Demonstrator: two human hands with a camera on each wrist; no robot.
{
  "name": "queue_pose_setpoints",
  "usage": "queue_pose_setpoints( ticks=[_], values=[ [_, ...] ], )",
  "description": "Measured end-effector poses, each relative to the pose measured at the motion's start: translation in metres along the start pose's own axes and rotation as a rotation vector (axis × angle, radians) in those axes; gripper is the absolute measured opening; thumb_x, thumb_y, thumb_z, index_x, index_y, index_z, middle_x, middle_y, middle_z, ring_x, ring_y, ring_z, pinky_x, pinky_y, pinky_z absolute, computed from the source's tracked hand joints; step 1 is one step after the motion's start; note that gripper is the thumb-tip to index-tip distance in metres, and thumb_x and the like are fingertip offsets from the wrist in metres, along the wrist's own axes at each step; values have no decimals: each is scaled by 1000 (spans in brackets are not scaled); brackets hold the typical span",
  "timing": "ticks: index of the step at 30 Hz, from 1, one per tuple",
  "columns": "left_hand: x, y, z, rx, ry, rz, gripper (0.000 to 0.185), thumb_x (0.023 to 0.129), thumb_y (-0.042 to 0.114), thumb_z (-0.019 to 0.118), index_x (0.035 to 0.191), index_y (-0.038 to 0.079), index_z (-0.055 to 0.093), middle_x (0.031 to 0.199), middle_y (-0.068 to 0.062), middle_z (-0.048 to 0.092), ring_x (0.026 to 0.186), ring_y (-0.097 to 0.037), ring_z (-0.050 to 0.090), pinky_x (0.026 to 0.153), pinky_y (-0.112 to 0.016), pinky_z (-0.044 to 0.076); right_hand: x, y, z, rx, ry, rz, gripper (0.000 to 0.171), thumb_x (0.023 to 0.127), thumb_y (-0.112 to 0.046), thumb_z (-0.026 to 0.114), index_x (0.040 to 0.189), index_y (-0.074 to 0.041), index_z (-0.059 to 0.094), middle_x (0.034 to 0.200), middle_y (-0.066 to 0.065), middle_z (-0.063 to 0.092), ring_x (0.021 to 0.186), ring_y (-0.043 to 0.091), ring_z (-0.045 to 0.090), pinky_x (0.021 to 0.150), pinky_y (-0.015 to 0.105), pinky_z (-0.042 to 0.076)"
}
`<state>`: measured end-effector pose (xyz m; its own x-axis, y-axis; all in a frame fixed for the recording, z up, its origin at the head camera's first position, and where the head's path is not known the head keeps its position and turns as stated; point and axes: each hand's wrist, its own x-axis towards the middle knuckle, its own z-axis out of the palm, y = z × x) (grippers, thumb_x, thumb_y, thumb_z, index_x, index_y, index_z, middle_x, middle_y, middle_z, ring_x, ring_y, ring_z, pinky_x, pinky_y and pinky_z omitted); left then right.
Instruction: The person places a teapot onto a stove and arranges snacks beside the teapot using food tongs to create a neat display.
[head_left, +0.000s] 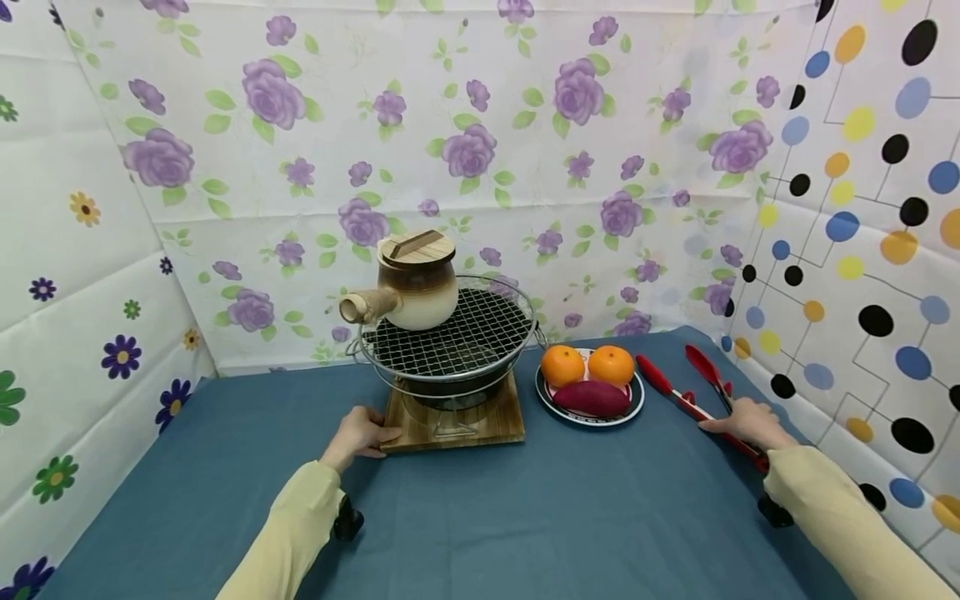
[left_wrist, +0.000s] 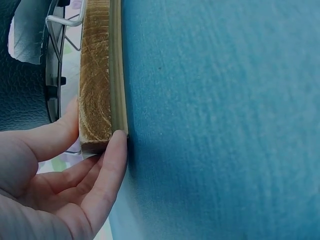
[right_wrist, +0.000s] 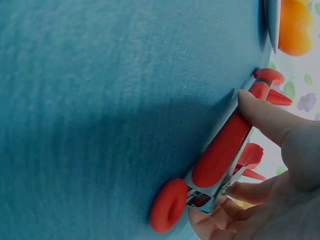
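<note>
My left hand pinches the near left corner of the wooden board under the grill, thumb above, fingers below. My right hand curls around the red tongs, which lie on the blue cloth right of the fruit plate.

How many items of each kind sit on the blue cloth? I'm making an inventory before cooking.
Oranges: 2
Sweet potato: 1
Plate: 1
Red tongs: 1
Clay pot: 1
Wire-grill stove: 1
Wooden board: 1
Total: 8
</note>
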<state>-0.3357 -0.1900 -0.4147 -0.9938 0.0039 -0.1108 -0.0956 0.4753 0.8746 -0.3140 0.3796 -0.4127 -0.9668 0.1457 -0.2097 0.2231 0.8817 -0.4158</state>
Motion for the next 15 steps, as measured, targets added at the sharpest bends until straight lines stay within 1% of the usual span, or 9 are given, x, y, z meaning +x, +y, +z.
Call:
queue_pose_setpoints(
  ticks=[1, 2, 3, 5, 6, 8, 9, 10, 15],
  values=[
    [0, 0, 0, 2, -3, 3, 16, 80, 3, 69, 81, -7, 57, 65, -11, 52, 55, -20, 56, 55, -36, 55, 0, 0, -1, -3, 3, -18, 101, 76, -53, 65, 122, 28, 26, 113, 46, 31, 92, 52, 38, 74, 56, 40],
    [0, 0, 0, 1, -4, 3, 17, 80, 3, 69, 85, -8, 58, 67, -12, 52, 56, -21, 57, 55, -36, 55, -1, 1, -2, -3, 8, -40, 100, 76, -53, 65, 121, 28, 27, 108, 44, 36, 87, 49, 42, 72, 53, 42],
    [0, 0, 0, 5, -7, 2, 17, 80, 3, 69, 85, -9, 57, 68, -12, 52, 57, -22, 57, 55, -36, 55, -1, 1, -2, 4, 16, -58, 93, 77, -52, 65, 117, 27, 35, 99, 41, 42, 81, 45, 45, 67, 49, 44],
    [0, 1, 0, 16, -11, -1, 17, 81, 3, 68, 83, -8, 56, 68, -13, 52, 57, -23, 57, 55, -37, 55, -2, 3, -2, 31, 40, -77, 72, 77, -48, 66, 96, 20, 49, 77, 28, 47, 66, 33, 46, 57, 39, 42],
    [0, 1, 1, 20, -10, -5, 16, 81, 3, 68, 82, -7, 56, 68, -13, 52, 57, -22, 57, 55, -36, 55, -2, 4, -2, 50, 53, -86, 60, 77, -45, 67, 82, 12, 51, 67, 19, 44, 59, 27, 44, 52, 34, 39],
    [1, 1, 1, 26, -9, -15, 17, 81, 3, 68, 84, -7, 55, 69, -13, 51, 57, -22, 57, 55, -36, 55, -2, 6, -1, 87, 77, -99, 49, 77, -41, 69, 64, -3, 41, 58, 4, 31, 51, 17, 35, 47, 27, 28],
    [1, 1, 1, 32, -12, -19, 17, 81, 3, 68, 85, -8, 55, 69, -13, 51, 58, -21, 57, 55, -36, 55, -2, 6, -1, 100, 85, -101, 50, 76, -39, 69, 61, -7, 34, 57, 2, 28, 50, 15, 32, 46, 26, 26],
    [1, 1, 2, 33, -13, -24, 19, 81, 3, 68, 87, -9, 55, 69, -13, 51, 58, -21, 56, 55, -36, 55, -2, 7, -1, 104, 91, -101, 50, 76, -38, 70, 60, -8, 33, 57, 1, 27, 50, 14, 31, 47, 26, 25],
    [2, 0, 3, 30, -15, -34, 23, 81, 3, 67, 95, -11, 54, 71, -14, 51, 59, -21, 56, 56, -36, 55, 0, 9, -2, 105, 112, -116, 46, 76, -36, 70, 66, -2, 40, 59, 4, 33, 51, 17, 37, 46, 26, 29]
  ],
)
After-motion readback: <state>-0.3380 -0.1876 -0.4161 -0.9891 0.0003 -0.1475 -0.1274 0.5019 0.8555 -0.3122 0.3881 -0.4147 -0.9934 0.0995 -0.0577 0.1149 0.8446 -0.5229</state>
